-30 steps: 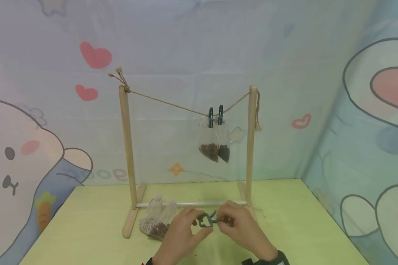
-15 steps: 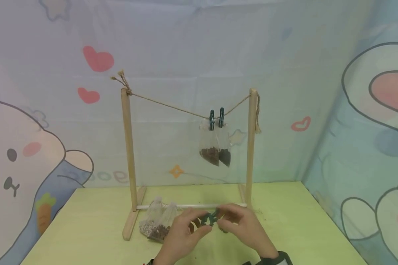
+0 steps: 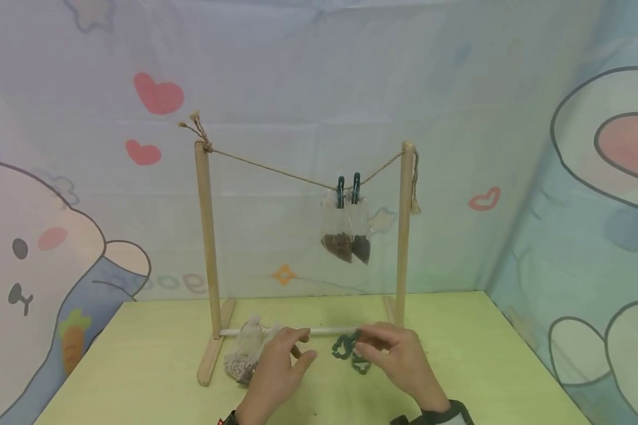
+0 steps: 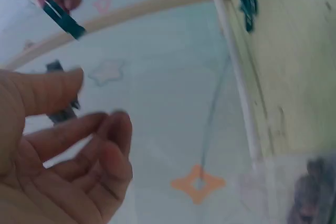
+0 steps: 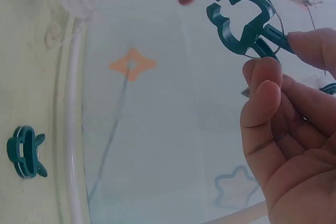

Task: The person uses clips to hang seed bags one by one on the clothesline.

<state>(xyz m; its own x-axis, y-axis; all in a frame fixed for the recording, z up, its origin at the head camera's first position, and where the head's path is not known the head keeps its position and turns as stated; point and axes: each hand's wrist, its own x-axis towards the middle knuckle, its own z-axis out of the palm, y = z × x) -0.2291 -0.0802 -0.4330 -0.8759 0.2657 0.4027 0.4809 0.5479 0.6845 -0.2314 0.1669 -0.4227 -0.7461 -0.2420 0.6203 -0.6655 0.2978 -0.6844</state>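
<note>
My right hand [image 3: 399, 357] pinches the handles of a dark green plastic plant clip [image 5: 253, 36] between thumb and fingers; its ringed jaws point away from the palm. A second green clip [image 5: 29, 153] lies on the table, just below that hand in the head view. Holding nothing, my left hand [image 3: 279, 360] is a short way left of the held clip, its fingers loosely bent. Behind it on the table lie two sheer drawstring bags: one with pale contents [image 3: 238, 367] shows, and the darker one is mostly hidden by the hand.
A wooden frame [image 3: 207, 242] with a white crossbar [image 3: 319, 331] stands on the yellow-green table [image 3: 154, 354]. From its sagging rope [image 3: 271, 168], two green clips [image 3: 341, 192] hold a brown-filled bag [image 3: 336, 242] and a black-filled bag [image 3: 360, 248]. A printed cloth hangs behind.
My left hand has let go of the clip and moved left over the bags. My right hand keeps the clip, drawn slightly right, and the clip on the table has come into sight.
</note>
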